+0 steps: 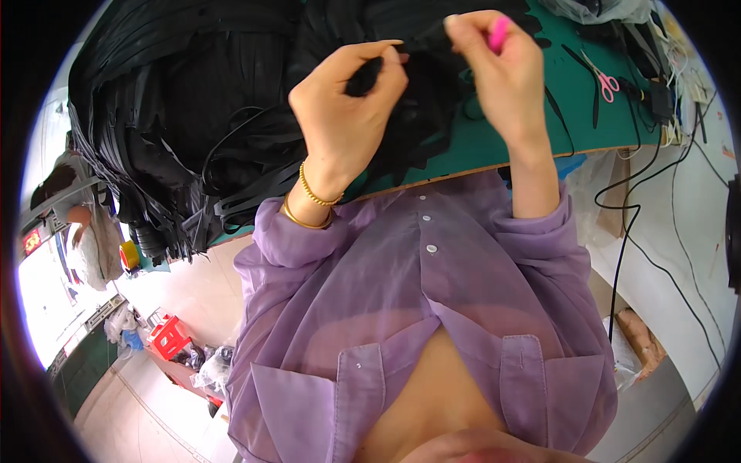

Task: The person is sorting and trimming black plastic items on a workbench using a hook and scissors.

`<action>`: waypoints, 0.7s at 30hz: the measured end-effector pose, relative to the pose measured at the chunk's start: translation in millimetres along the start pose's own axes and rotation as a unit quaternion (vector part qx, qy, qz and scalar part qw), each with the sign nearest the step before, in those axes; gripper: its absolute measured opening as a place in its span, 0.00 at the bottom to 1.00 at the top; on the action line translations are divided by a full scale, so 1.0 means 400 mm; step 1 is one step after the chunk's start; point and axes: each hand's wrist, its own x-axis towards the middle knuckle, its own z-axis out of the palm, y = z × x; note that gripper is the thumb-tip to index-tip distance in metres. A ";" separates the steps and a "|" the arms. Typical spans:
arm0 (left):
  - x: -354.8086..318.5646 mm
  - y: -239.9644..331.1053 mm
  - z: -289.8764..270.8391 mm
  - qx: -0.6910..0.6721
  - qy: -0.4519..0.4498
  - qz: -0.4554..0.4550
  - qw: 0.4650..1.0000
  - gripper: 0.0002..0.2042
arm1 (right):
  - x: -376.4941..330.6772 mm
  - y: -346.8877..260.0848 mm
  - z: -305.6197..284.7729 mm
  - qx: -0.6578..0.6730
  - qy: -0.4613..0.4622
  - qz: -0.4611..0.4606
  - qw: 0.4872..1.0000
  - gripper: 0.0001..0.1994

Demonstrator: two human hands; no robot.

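Two hands are working close together over the green tabletop [571,92]. The left hand [347,108] is pinching a piece of black fabric [421,116] between thumb and fingers, lifting it clear of the surface so its edge is facing the other hand. The right hand [502,73] is gripping a small pink tool [499,32] near that edge. A large heap of black straps [177,131] is lying to the left, within reach, while pink-handled scissors [606,81] are resting apart on the right.
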 end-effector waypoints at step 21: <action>0.114 -0.393 -1.202 0.145 0.304 -0.082 0.938 0.04 | -0.052 0.292 -0.978 -0.593 0.447 0.026 0.668 0.22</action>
